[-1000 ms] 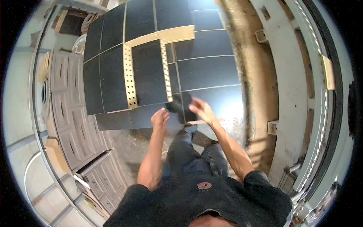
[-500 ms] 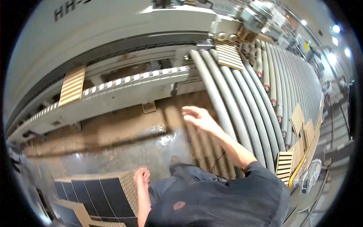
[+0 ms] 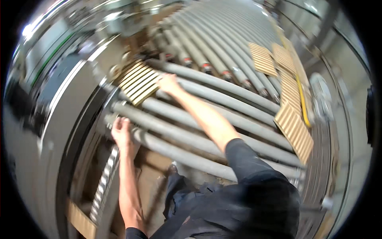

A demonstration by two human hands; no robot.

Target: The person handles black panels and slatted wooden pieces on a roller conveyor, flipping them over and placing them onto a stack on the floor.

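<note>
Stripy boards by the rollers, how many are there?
5: one striped board at the right hand; four striped boards along the rollers' right side. Overlaps may hide more.

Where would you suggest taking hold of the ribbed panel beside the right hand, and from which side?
Probably by the edge nearest the right hand, coming from the right: the ribbed panel lies across the rollers, its left side is close to the grey machine, and gaps between rollers may leave room underneath.

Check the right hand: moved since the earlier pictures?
Yes: the right hand went from short of the rollers to over them, beside a striped panel.
</note>
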